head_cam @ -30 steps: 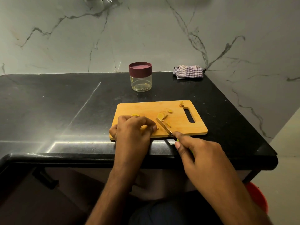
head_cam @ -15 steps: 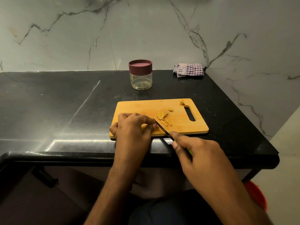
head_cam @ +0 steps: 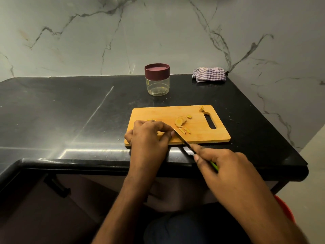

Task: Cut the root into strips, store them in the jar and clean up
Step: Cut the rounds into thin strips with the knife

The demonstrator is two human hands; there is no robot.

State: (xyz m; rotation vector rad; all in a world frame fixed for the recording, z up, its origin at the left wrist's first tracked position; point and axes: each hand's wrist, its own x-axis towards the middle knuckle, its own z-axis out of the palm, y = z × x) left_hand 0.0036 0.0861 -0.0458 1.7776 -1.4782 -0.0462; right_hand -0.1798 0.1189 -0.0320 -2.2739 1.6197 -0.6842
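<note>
A wooden cutting board [head_cam: 197, 136] lies on the black counter near its front edge. My left hand [head_cam: 149, 136] pins a piece of yellow root to the board with curled fingertips; the piece is mostly hidden under them. My right hand [head_cam: 221, 166] grips a green-handled knife [head_cam: 182, 139], whose blade rests on the board right beside my left fingertips. Round root slices [head_cam: 180, 120] and a few thin strips [head_cam: 184, 130] lie just beyond the blade. A clear jar [head_cam: 157, 84] with a maroon lid on stands behind the board.
A folded checked cloth [head_cam: 209, 77] sits at the back right corner by the marble wall. The black counter [head_cam: 70, 111] drops off on the right. A small root scrap [head_cam: 201, 109] lies at the board's far corner near its handle slot. Something red [head_cam: 284, 208] shows below the counter.
The knife blade has shifted left, closer to my left fingertips, leaving a few cut strips on its right. My left hand stays on the root piece.
</note>
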